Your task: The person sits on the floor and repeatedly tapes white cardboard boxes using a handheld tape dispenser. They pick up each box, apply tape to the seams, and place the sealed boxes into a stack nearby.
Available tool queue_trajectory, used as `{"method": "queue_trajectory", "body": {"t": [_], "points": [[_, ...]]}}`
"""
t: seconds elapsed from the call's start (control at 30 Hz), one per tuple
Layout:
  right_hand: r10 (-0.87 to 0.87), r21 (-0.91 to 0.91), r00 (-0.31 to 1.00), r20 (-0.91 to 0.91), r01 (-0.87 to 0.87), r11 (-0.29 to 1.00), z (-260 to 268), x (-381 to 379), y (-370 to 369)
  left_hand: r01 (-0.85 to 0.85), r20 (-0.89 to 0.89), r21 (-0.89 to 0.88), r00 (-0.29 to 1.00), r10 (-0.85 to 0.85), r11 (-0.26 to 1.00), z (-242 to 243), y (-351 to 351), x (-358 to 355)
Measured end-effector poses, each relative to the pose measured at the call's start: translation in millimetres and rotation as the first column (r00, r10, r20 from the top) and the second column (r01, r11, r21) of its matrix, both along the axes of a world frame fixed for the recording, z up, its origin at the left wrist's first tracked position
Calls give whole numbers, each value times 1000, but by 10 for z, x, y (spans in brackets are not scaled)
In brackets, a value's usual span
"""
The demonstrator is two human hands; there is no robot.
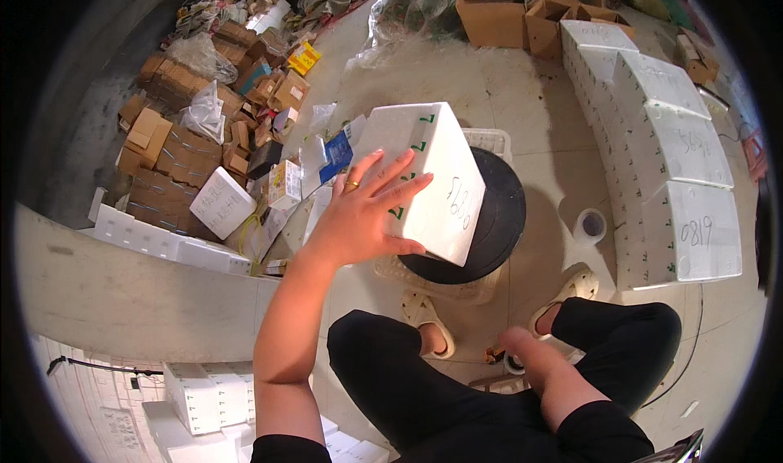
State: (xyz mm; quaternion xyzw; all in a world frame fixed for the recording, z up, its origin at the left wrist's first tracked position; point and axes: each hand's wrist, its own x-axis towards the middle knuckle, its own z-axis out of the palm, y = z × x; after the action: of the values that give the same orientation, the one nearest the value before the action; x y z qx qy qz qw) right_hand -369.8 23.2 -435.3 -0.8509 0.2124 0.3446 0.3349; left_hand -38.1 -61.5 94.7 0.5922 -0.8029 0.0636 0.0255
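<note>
A white foam box [422, 182] with green marks along its edge and handwriting on one face sits on a round black stool top [498, 243]. Spread over the box's left face is my left hand [376, 203], a ring on one finger, its thumb near the lower edge; it steadies the box. Beneath the stool top shows a pale plastic basket [489, 138]. My right hand [514, 341] is low between my knees, beside a tape roll [514, 363] and a small orange-brown item [493, 356]; its fingers are hidden, so I cannot tell whether it holds anything.
Stacked white foam boxes [700, 230] line the right side, near a tape roll [591, 225] on the floor. Cardboard boxes [492, 20] stand at the back. Flattened cardboard [174, 200] and packaging pile up at left, behind a low ledge [153, 304]. More foam boxes [208, 396] are lower left.
</note>
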Motion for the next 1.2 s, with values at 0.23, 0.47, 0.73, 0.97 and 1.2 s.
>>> {"method": "queue_trajectory", "body": {"t": [0.23, 0.47, 0.73, 0.97, 1.2], "points": [[98, 102, 952, -291, -71, 992, -629, -260, -155, -128, -15, -207, 992, 128, 970, -306, 20, -214], [-130, 169, 991, -15, 130, 977, -260, -45, -458, -158, -56, -64, 986, 155, 985, -154, 29, -193], [-564, 782, 768, -303, 539, 314, 1435, -74, -999, -108, -48, -49, 993, 106, 993, -149, 98, -90], [-917, 975, 354, -182, 187, -122, 2265, -359, -1512, -147, -72, -31, 987, 144, 989, -140, 117, -134], [-956, 931, -276, 97, 366, -11, 2555, -81, -2243, -146, -56, -74, 988, 142, 987, -167, 116, -153]]}}
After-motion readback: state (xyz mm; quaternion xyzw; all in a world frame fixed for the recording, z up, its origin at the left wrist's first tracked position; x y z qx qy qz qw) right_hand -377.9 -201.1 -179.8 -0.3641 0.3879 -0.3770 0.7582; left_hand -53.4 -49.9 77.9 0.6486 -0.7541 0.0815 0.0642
